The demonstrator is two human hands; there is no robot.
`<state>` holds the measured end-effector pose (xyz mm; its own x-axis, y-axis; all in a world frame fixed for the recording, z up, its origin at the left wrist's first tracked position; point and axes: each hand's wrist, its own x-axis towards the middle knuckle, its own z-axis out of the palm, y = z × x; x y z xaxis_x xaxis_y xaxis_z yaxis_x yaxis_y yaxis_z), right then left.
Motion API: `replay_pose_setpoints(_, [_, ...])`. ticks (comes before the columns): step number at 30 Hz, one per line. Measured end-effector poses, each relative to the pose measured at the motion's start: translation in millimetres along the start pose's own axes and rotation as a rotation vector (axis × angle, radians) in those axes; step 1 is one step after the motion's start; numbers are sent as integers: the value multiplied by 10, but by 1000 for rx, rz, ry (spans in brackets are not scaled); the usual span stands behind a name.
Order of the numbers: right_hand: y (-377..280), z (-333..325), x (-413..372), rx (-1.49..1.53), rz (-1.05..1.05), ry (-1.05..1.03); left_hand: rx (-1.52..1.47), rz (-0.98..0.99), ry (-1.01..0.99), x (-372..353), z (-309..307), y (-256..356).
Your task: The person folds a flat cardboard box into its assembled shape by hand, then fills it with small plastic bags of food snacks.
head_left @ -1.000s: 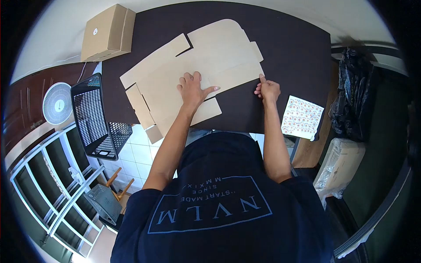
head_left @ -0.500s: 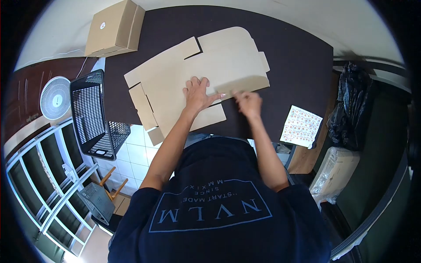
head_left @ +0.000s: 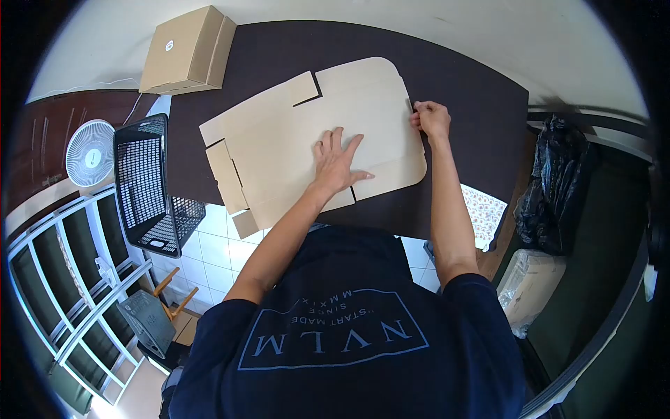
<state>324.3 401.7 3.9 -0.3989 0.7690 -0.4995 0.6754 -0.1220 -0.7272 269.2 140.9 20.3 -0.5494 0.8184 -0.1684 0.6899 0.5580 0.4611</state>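
Observation:
An unfolded cardboard box [head_left: 272, 146] lies flat on the dark table, with slots and flaps along its edges. My left hand [head_left: 335, 164] rests palm down on its middle, fingers spread. At the right edge of the cardboard is my right hand [head_left: 433, 120], its fingers curled closed around the place of a small side tab. The fingers hide the tab, so how it is bent does not show. The near right flap [head_left: 394, 173] lies level with the rest of the sheet.
A closed cardboard box [head_left: 183, 56] stands at the table's far left corner. Left of the table are a black basket [head_left: 143, 181] and a white fan [head_left: 91, 153]. A patterned sheet [head_left: 481, 209] lies at the right front, partly behind my forearm. A black plastic bag [head_left: 555, 181] sits beyond the right edge.
My right hand has moved from the near edge to the cardboard's right edge. The near right flap, raised before, now lies flat. My left hand has shifted slightly right, staying on the cardboard.

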Motion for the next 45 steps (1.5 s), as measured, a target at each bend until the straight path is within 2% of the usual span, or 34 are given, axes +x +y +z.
replay_pose_setpoints(3, [-63,126,-20,-65,100,-1,84,19,1,-67,20,49])
replay_pose_setpoints(4, [-71,155,-1,10,148,21,91,20,-4,-64,20,54])
replay_pose_setpoints(11, [-76,48,100,-68,254,-14,122,-8,-6,-54,85,66])
replay_pose_setpoints(13, [-27,-17,81,-202,206,-21,119,-16,-16,-56,85,72])
replay_pose_setpoints(21, [404,-382,-345,-262,103,-8,110,-31,-26,-39,59,82])
replay_pose_setpoints(23, [412,-453,-460,-375,63,-69,105,-38,-25,-13,-16,120])
replay_pose_setpoints(25, [486,-478,-482,-336,67,-112,103,-49,-19,66,-8,12])
replay_pose_setpoints(27, [538,-453,-520,-282,48,-71,-349,-157,58,308,86,-361])
replay_pose_setpoints(28, [495,-438,-552,-233,17,-54,-349,-164,69,438,20,-481])
replay_pose_setpoints(30, [396,-314,-562,-205,-22,-76,-635,-300,275,695,-92,-688])
replay_pose_setpoints(32, [221,-147,-672,-96,-46,-111,-639,-332,314,942,-162,-830])
replay_pose_setpoints(34, [242,36,-603,-191,-182,-125,-644,-361,355,1178,-203,-963])
replay_pose_setpoints(36, [306,191,-475,-250,-255,-121,-200,-302,318,1363,-199,-1062])
replay_pose_setpoints(37, [333,235,-422,-262,-252,-45,-205,-306,323,1388,-244,-1037])
replay_pose_setpoints(39, [308,273,-341,-276,-252,30,-193,-330,130,1461,-337,-1019])
replay_pose_setpoints(41, [225,263,-313,-158,-3,126,-208,-378,112,1484,-385,-997])
replay_pose_setpoints(43, [218,294,-254,-167,-9,133,-225,-422,92,1526,-452,-957])
replay_pose_setpoints(45, [220,284,-240,-180,-11,137,-205,-380,206,1559,-473,-946])
